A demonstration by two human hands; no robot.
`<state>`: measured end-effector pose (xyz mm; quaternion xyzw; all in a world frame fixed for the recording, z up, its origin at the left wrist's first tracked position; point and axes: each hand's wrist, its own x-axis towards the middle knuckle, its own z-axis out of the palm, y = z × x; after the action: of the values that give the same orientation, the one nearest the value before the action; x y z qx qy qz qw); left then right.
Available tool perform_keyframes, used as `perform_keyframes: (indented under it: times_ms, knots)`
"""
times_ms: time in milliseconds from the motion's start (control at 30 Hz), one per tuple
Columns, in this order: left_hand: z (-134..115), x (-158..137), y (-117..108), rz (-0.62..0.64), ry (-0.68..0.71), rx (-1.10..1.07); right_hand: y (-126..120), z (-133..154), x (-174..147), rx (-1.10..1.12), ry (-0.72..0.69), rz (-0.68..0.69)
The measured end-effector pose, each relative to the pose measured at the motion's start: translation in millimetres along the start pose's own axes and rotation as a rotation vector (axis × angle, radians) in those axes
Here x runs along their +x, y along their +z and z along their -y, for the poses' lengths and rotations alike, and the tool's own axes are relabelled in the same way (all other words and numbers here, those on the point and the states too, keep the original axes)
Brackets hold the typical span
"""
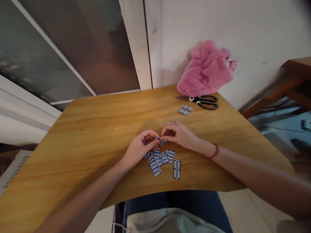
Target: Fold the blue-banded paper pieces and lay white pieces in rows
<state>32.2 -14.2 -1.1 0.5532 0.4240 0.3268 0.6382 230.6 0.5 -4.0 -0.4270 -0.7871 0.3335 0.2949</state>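
At far left, beyond the table edge, you have a sliding door with dark glass panes and pale framing (80, 48). The yellow-brown wood-grain tabletop (97, 119) spreads before you. Your bare left hand (138, 145) comes in over it, thumb and fingertips pinching the left side of a small flat white piece printed with blue-bordered rectangles (161, 140); the piece sits between your two hands, above the table's middle, partly covered by fingers. Just nearer to you, a loose overlapping heap of similar white-and-blue rectangular pieces (156, 164) lies on the wood; count uncertain. Past your right knuckles, the edge of another white-and-blue piece (169, 122) shows. Right of the heap, apart from it, lies a single upright-oriented white-and-blue piece (177, 169). Your right hand (182, 135), thumb and index closed together, pinches the held piece's right side. Farther back, two small white-and-blue pieces (184, 112) lie close together, near black-handled scissors with pale trim (208, 105). Behind these, a crumpled pink plush fabric item (206, 71) rests against the white wall (255, 29). A thin red cord bracelet (215, 151) circles your right wrist.
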Motion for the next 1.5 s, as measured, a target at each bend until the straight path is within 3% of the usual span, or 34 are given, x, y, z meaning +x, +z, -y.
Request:
perform_keyframes:
  times_ms: [100,267,400,800,967,1233,1500]
  knots:
    - [0.7,0.6,-3.8,-0.067,0.028,0.03,-12.6,-6.0,0.2,-0.023,-0.032,0.039]
    - [0.8,3.6,-15.3,-0.173,0.104,0.061,-36.5,-22.2,-0.2,-0.367,-0.054,0.142]
    - [-0.4,4.2,-17.1,-0.188,0.099,0.029,-39.5,-24.8,0.1,-0.385,-0.02,0.234]
    - [4.2,5.3,-17.3,-0.167,0.1,0.04,-42.5,-22.5,1.0,-0.396,-0.021,0.254]
    - [3.4,4.9,-16.9,-0.161,0.097,0.053,-46.6,-19.0,1.1,-0.503,0.056,0.185]
    - [4.2,5.1,-16.2,-0.157,0.099,0.072,-51.2,-15.8,2.9,-0.532,0.07,0.247]
    - [5.8,5.4,-16.5,-0.151,0.111,0.069,-56.5,-22.6,2.5,-0.606,0.083,0.159]
